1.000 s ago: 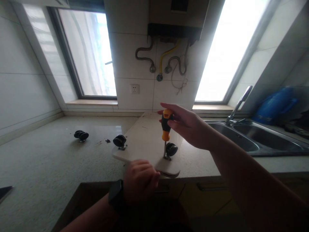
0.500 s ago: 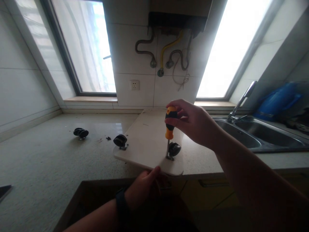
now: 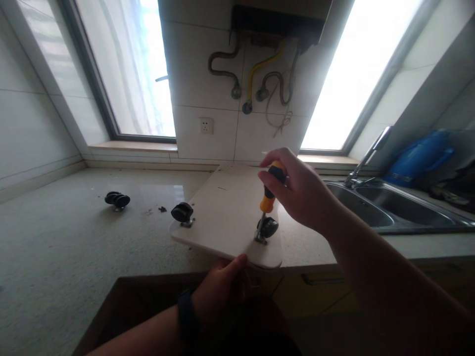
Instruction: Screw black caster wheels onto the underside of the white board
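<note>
the screwdriver (image 3: pixel 273 184) stands right of the frame's centre, tip down at the foot of the right caster (image 3: pixel 267 228); whether it sits in a screw is too small to tell. the right hand (image 3: pixel 299 188) is wrapped round its handle, which leans to the right; standing it straighter and pressing down while turning should stop slips. the caster crowds the shaft, so swivelling it aside may help. the left hand (image 3: pixel 227 278), lower centre, pinches the front edge of the board (image 3: pixel 218 225), thumb on top, a sensible brace. the left caster (image 3: pixel 182 212) stands on the board; further left, a loose caster (image 3: pixel 117 200) and dark bits (image 3: pixel 162 209) lie on the counter (image 3: pixel 85 242)
</note>
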The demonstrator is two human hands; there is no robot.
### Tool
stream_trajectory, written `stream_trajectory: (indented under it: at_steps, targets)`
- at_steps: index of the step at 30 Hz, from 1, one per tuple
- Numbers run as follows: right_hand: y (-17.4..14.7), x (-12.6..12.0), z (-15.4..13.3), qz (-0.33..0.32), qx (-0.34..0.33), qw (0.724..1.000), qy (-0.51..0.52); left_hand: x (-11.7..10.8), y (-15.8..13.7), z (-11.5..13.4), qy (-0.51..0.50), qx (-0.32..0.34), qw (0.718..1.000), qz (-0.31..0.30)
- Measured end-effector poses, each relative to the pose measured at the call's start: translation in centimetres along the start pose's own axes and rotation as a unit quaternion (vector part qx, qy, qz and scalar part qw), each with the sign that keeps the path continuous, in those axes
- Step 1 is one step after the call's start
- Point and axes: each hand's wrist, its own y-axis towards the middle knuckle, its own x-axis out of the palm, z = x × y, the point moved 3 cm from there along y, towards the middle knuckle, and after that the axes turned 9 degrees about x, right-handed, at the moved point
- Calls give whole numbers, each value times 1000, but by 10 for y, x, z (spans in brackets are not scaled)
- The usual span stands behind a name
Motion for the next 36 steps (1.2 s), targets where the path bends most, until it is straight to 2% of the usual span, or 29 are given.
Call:
stream_trajectory:
  at_steps: [1,4,6,9,12,16,19,21,26,33,36]
  targets:
    - [1,2,4,-54,5,995,84,0,0,0,-2,4,1000,0]
    - [0,3,8,-192,13,942,274,-1,1,-1,-12,10,1000,3]
    - [-2,-1,6,-246,12,923,297,-1,1,-1,-15,6,1000,3]
    - [-6,-6,-3,-262,5,927,267,-1,1,2,-14,3,1000,-1]
    - [-4,-5,-11,-211,2,953,218,-1,2,7,-7,10,1000,-3]
    - [6,-1,-9,-53,22,993,100,0,3,10,0,20,1000,-14]
    - [9,-3,-6,59,18,998,0,-1,3,11,1,16,1000,-15]
    - [9,-5,-7,105,12,992,-69,-2,4,12,6,14,1000,-15]
    - [12,-3,-15,128,16,976,-178,-4,6,11,20,21,999,-20]
    - [14,-3,-27,129,99,950,-268,-4,4,14,35,28,999,-21]
    - [12,-3,-31,129,98,947,-278,-4,4,16,46,38,998,-21]
